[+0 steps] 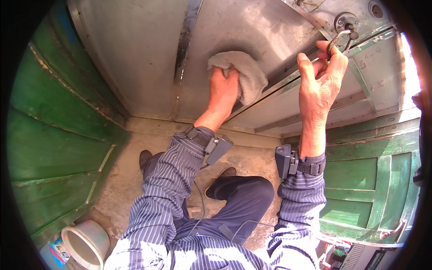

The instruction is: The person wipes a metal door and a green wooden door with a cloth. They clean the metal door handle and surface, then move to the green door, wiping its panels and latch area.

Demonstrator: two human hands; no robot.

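My left hand [222,89] grips a bunched grey cloth [251,72] and presses it to a sheet-metal door panel [233,27]. The cloth hides part of my fingers. Higher up and to the right, my right hand [319,79] has its fingers hooked on a bent metal loop [334,42], which looks like a pull handle. This loop hangs from a round metal fitting [347,22] screwed to the door. Smudges and bright reflections show on the metal around the cloth.
A green wooden door leaf [57,135] stands at the left, and a green panelled one [351,189] at the right. A second metal panel [337,98] adjoins the first. A pale bucket [86,243] sits on the concrete floor [118,172] at lower left. Cables [203,192] hang near my legs.
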